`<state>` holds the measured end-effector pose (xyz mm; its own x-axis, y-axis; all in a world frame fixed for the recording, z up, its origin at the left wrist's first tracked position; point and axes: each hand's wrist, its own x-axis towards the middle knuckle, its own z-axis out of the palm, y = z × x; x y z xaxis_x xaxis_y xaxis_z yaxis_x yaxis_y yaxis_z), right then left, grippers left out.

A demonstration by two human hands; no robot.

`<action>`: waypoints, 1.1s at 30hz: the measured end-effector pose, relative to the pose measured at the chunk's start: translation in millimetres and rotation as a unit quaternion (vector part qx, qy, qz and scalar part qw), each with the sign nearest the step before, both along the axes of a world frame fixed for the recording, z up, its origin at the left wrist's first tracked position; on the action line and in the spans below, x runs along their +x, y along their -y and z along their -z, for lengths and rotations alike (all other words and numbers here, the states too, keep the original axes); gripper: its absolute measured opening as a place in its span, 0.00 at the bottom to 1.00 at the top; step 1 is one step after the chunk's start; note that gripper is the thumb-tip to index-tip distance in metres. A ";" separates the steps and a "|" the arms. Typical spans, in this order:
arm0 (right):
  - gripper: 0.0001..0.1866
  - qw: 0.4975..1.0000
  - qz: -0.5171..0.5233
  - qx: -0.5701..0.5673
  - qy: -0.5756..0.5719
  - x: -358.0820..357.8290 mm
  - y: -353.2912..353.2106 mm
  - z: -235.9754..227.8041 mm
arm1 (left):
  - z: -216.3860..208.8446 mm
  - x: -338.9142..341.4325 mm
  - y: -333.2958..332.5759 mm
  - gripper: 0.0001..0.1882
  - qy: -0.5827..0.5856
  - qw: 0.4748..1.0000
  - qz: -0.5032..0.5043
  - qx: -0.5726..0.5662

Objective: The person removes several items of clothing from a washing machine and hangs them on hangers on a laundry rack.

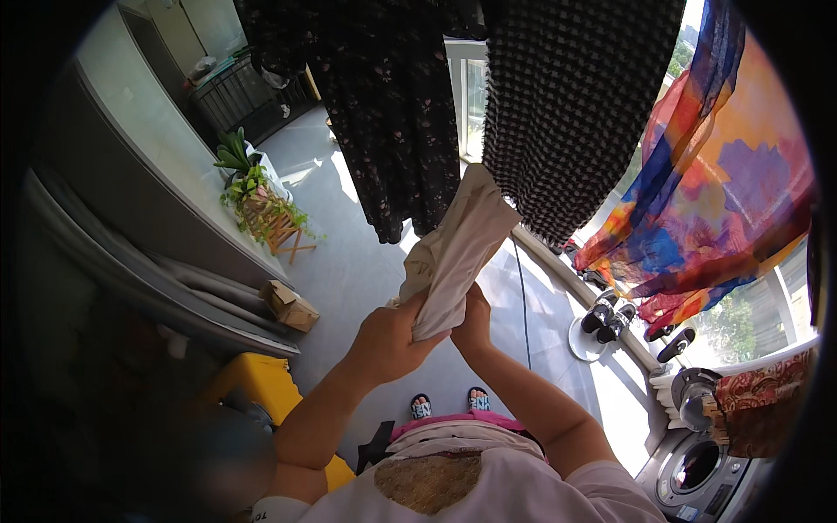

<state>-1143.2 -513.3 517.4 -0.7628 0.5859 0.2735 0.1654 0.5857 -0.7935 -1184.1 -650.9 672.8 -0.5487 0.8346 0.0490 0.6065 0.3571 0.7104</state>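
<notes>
A cream cloth garment (462, 244) is raised in front of me, bunched lengthwise with its far end pointing up. My left hand (394, 342) is closed on its lower left edge, the thumb lying along the fabric. Wrapped round the lower right side is my right hand (472, 321), its fingers partly hidden by the cloth. Just beyond hang a dark floral garment (384, 113) and a black-and-grey checked cloth (567, 105). The cream garment's top overlaps the lower part of both in view.
At right hangs a colourful sheer scarf (715, 183) by the window, above black sandals (608, 317). A washing machine (697, 471) stands at lower right. On the left are a potted plant (257, 196), a cardboard box (290, 305) and a yellow container (261, 383).
</notes>
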 end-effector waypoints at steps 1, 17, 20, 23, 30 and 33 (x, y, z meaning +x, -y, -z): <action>0.09 1.000 -0.001 0.009 -0.001 -1.7 -5.4 2.4 | 7.9 14.3 -6.3 0.27 -0.050 0.997 0.023 0.054; 0.17 0.962 -0.183 0.183 0.089 49.3 -104.5 -52.6 | 67.6 52.9 -41.2 0.48 0.147 0.951 0.047 0.268; 0.19 0.938 -0.206 0.263 0.090 49.5 -85.8 -36.0 | 73.2 43.8 -40.9 0.42 0.160 0.948 -0.082 0.264; 0.20 0.969 -0.238 -0.013 0.060 54.6 -56.0 -24.3 | 97.4 26.3 -45.8 0.26 0.338 0.883 -0.174 0.274; 0.33 0.843 -0.311 -0.436 -0.047 53.6 -36.6 -13.5 | 126.9 10.9 -42.5 0.16 0.459 0.794 -0.265 0.298; 0.33 0.705 -0.272 -0.650 -0.082 48.2 -32.7 -27.6 | 130.4 9.7 -41.2 0.14 0.279 0.895 -0.247 0.244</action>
<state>-1095.0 -480.6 545.0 -0.9919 0.0564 -0.1141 0.0402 -0.7119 -0.7011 -1174.4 -609.7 542.4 -0.8973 0.4381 -0.0549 -0.0377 0.0477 0.9981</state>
